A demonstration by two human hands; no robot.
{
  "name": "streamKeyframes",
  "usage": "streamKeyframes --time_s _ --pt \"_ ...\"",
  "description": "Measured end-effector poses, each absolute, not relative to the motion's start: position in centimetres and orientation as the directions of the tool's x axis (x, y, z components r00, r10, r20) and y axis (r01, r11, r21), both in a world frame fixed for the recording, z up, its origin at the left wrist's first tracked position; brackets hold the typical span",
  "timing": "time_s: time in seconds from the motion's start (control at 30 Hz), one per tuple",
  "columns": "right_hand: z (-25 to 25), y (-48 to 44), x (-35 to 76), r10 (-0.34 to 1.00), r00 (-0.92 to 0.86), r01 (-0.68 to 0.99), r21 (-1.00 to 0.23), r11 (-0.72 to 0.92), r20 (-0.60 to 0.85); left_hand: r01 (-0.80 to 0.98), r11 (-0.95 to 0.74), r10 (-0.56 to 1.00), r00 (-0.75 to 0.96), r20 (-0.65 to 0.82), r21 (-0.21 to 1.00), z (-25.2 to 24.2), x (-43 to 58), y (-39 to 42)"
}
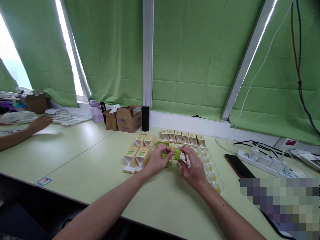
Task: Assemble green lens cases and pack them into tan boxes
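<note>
The right hand (194, 168) is partly closed, thumb and fingers curled around a green piece (177, 154), which sits between the two hands; just to its left, the left hand (157, 158) has thumb and forefinger drawn together, though whether they grip anything I cannot tell. Left of the left hand, four boxes (141, 154) stand on the table (160, 206), six more boxes (178, 133) line up beyond both hands, and clear cups (210, 168) lie just right of the right hand, with a phone (239, 166) farther right.
</note>
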State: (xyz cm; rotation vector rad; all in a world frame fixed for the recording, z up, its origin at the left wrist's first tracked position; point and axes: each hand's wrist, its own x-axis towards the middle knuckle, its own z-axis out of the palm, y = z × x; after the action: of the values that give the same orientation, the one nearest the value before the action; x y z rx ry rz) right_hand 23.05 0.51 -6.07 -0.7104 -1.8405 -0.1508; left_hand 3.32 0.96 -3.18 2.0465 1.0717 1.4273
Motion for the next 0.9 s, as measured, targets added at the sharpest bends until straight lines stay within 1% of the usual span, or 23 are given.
streamKeyframes --time_s 0.9 --pt "-5.93 0.36 23.11 0.405 -0.209 0.537 -0.241 0.808 0.89 0.349 -0.583 0.808 0.156 0.567 0.734 -3.43 3.29 1.22"
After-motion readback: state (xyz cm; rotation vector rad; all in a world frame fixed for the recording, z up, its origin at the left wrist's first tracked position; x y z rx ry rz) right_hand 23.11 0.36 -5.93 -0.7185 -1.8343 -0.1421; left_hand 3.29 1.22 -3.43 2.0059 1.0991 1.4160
